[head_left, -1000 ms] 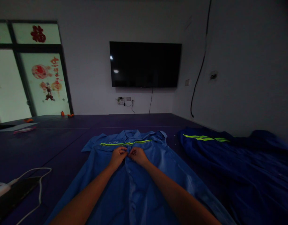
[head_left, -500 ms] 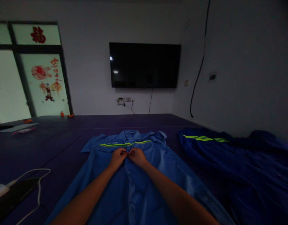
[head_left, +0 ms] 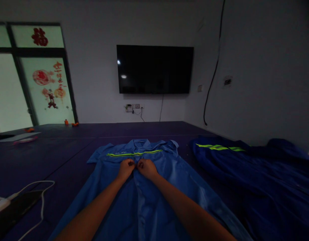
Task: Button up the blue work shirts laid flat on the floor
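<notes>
A blue work shirt (head_left: 166,180) with yellow-green stripes across its chest lies spread out in front of me, collar at the far end. My left hand (head_left: 126,167) pinches the shirt's front placket just below the stripe. Close beside it, my right hand (head_left: 146,168) pinches the other side of the same placket, fingertips almost meeting. Any button between the fingers is too small and dark to make out. Below the hands, the placket runs down toward me between my forearms.
A darker blue garment (head_left: 244,174) with a yellow-green stripe lies bunched at the right. On the left are a white power strip (head_left: 0,205) and its white cable (head_left: 42,204) on the dark purple surface (head_left: 69,150). A television (head_left: 155,69) hangs on the far wall.
Both hands stay at the same spot on the placket, with only slight finger movement. The shirt lies as before, and the view has shifted very slightly.
</notes>
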The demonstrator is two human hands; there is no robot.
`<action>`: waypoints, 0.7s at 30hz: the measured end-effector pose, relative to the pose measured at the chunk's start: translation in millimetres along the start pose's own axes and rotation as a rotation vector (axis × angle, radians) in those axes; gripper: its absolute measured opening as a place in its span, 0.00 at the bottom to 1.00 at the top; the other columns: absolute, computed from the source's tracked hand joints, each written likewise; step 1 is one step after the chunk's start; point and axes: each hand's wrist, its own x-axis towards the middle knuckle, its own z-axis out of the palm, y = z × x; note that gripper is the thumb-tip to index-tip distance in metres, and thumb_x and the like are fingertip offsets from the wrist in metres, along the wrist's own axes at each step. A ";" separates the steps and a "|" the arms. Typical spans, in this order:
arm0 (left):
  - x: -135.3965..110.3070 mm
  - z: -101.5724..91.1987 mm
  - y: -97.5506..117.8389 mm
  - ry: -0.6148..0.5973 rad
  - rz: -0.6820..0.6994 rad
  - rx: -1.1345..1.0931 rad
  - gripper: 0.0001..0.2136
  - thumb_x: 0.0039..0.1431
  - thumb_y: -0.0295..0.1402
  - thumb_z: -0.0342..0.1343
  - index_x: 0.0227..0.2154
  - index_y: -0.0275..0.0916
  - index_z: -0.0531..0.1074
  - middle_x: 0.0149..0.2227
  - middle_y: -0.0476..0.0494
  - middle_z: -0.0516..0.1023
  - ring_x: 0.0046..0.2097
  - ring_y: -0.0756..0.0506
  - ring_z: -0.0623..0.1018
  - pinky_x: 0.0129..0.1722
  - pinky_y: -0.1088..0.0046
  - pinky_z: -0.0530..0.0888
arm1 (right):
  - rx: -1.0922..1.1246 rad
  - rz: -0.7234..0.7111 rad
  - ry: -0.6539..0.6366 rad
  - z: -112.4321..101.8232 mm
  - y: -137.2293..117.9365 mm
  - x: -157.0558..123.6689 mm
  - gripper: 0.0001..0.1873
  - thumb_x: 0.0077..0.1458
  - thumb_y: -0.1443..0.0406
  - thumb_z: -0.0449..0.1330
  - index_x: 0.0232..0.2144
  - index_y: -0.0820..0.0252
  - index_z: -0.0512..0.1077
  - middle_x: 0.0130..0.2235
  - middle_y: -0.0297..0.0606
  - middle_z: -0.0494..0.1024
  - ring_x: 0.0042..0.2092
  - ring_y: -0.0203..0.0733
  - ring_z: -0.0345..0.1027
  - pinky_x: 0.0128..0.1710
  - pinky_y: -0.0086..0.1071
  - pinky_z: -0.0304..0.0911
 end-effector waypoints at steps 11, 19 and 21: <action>0.9 1.1 1.4 0.004 -0.008 -0.057 0.08 0.42 0.25 0.51 0.26 0.35 0.73 0.29 0.44 0.77 0.33 0.46 0.75 0.36 0.72 0.70 | 0.077 0.019 0.008 2.2 5.6 4.0 0.09 0.46 0.69 0.54 0.30 0.59 0.75 0.30 0.36 0.78 0.31 0.35 0.70 0.30 0.23 0.58; -0.7 -0.1 5.0 -0.005 -0.025 -0.106 0.11 0.42 0.23 0.49 0.29 0.34 0.73 0.31 0.44 0.77 0.35 0.47 0.75 0.39 0.72 0.70 | 0.093 0.045 0.000 1.7 6.1 4.7 0.08 0.46 0.69 0.55 0.29 0.61 0.74 0.30 0.37 0.77 0.31 0.35 0.70 0.28 0.23 0.58; -0.6 -0.3 5.4 -0.009 -0.031 -0.116 0.11 0.43 0.24 0.49 0.29 0.34 0.73 0.31 0.43 0.77 0.35 0.47 0.75 0.38 0.72 0.70 | 0.095 0.047 0.000 2.0 5.9 4.5 0.08 0.45 0.69 0.55 0.30 0.61 0.74 0.30 0.37 0.77 0.31 0.35 0.70 0.28 0.22 0.58</action>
